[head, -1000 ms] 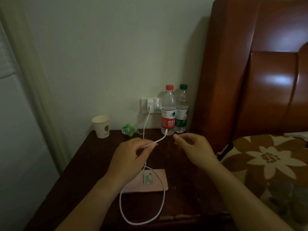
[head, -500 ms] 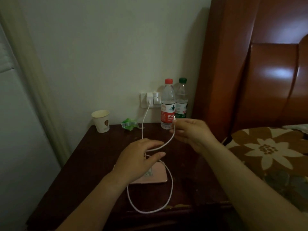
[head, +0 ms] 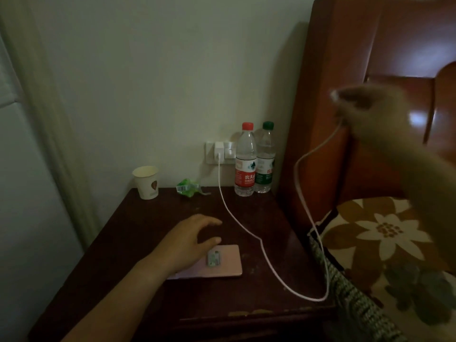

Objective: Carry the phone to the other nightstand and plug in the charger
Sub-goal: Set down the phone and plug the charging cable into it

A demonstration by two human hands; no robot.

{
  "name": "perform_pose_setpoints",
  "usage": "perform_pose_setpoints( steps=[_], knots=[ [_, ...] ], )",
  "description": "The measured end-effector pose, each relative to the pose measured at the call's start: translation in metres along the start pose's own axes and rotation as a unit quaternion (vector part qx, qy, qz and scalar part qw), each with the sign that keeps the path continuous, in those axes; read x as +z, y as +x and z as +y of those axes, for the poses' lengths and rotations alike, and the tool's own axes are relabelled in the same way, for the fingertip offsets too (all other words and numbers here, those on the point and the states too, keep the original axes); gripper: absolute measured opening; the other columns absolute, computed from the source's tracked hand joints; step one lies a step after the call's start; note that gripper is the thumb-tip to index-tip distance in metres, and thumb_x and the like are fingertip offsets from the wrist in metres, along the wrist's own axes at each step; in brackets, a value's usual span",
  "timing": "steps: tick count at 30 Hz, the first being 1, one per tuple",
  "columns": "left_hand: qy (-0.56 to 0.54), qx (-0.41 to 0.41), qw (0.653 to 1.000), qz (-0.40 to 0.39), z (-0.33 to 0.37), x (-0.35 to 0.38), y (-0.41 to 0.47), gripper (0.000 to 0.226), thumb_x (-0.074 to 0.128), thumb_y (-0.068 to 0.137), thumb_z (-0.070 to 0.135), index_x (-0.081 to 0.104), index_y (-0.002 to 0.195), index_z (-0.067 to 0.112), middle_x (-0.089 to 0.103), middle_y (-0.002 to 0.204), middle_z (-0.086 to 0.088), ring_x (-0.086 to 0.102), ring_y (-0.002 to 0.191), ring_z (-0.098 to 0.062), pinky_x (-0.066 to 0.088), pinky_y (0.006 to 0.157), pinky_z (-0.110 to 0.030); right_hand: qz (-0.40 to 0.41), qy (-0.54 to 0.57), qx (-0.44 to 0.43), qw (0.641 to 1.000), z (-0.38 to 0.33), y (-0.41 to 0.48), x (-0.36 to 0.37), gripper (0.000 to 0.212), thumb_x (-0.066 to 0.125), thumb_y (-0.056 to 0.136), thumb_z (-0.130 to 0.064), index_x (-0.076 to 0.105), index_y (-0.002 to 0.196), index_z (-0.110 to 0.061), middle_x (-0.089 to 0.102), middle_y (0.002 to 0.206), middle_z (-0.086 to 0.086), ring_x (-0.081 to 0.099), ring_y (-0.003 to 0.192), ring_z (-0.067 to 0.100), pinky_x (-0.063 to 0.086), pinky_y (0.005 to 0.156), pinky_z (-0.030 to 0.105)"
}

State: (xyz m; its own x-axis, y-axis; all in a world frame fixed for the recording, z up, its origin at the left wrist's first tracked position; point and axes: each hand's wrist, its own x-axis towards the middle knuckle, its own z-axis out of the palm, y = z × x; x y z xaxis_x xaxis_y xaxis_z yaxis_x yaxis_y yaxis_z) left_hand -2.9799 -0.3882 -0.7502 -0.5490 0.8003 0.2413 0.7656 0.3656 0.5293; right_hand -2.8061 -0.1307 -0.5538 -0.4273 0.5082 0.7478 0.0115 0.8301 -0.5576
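A pink phone point(head: 222, 264) lies flat on the dark wooden nightstand point(head: 153, 218), a small sticker on its back. My left hand point(head: 190, 240) hovers over the phone's left part, fingers spread, holding nothing. A white charger cable point(head: 246, 230) runs from the white plug point(head: 218, 151) in the wall socket down across the tabletop, loops near the front right edge and rises to my right hand point(head: 365, 107). That hand is blurred, raised in front of the headboard, and pinches the cable's free end.
Two water bottles point(head: 254, 159) stand by the socket at the back. A paper cup point(head: 146, 181) and a crumpled green wrapper point(head: 187, 187) sit at the back left. The headboard point(head: 370, 58) and a floral pillow point(head: 385, 233) border the right.
My right hand has lifted up and to the right with the cable end, pulling the loop off the phone. My left hand let the cable go and lowered over the phone.
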Motion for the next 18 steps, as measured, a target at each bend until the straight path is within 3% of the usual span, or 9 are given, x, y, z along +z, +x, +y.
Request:
perform_pose_setpoints(
  steps=[2,4,7,10,14,18],
  knots=[
    [0.017,0.009,0.999,-0.027,0.002,0.010,-0.001,0.042,0.061,0.083,0.038,0.049,0.124,0.038,0.048,0.130,0.015,0.042,0.113,0.004,0.033,0.089,-0.016,-0.090,-0.057,-0.026,0.994,0.008,-0.037,0.030,0.016,0.061,0.088,-0.030,0.064,0.103,-0.030,0.063,0.085,-0.014,0.055,0.073,-0.007,0.042,0.060,0.006],
    [0.026,0.017,0.999,-0.036,0.003,0.014,0.000,0.046,0.063,0.082,0.038,0.049,0.126,0.033,0.048,0.132,0.011,0.044,0.116,-0.001,0.032,0.092,-0.017,-0.174,-0.056,-0.033,0.983,0.018,-0.073,0.056,0.021,0.060,0.088,-0.023,0.064,0.108,-0.024,0.061,0.095,-0.013,0.055,0.081,-0.005,0.041,0.067,0.009],
    [0.051,-0.005,0.995,-0.084,0.000,0.015,-0.002,0.065,0.067,0.074,0.051,0.045,0.131,0.030,0.042,0.135,0.009,0.041,0.121,-0.006,0.030,0.095,-0.019,-0.223,-0.037,-0.049,0.973,0.025,-0.105,0.077,0.023,0.062,0.086,-0.017,0.065,0.108,-0.022,0.060,0.094,-0.013,0.056,0.081,-0.005,0.043,0.069,0.009],
    [0.073,-0.020,0.986,-0.149,-0.005,0.018,-0.006,0.087,0.066,0.064,0.066,0.037,0.136,0.030,0.036,0.143,0.009,0.033,0.127,-0.007,0.023,0.096,-0.018,-0.223,-0.017,-0.068,0.972,0.026,-0.114,0.083,0.021,0.064,0.085,-0.016,0.067,0.105,-0.021,0.061,0.091,-0.012,0.056,0.080,-0.005,0.046,0.072,0.012],
    [0.077,-0.024,0.987,-0.142,-0.008,0.020,-0.007,0.098,0.063,0.055,0.076,0.032,0.138,0.034,0.030,0.147,0.011,0.025,0.129,-0.004,0.018,0.098,-0.018,-0.218,-0.004,-0.063,0.974,0.019,-0.106,0.079,0.022,0.064,0.085,-0.014,0.067,0.106,-0.019,0.066,0.095,-0.004,0.059,0.080,0.003,0.050,0.073,0.019],
    [0.092,-0.022,0.984,-0.148,-0.008,0.022,-0.007,0.102,0.062,0.050,0.079,0.033,0.138,0.035,0.030,0.140,0.015,0.025,0.118,0.001,0.022,0.096,-0.020,-0.148,-0.010,-0.095,0.984,-0.006,-0.073,0.057,0.023,0.062,0.087,-0.014,0.065,0.110,-0.017,0.067,0.098,-0.002,0.061,0.081,0.007,0.046,0.069,0.012]
  ],
)
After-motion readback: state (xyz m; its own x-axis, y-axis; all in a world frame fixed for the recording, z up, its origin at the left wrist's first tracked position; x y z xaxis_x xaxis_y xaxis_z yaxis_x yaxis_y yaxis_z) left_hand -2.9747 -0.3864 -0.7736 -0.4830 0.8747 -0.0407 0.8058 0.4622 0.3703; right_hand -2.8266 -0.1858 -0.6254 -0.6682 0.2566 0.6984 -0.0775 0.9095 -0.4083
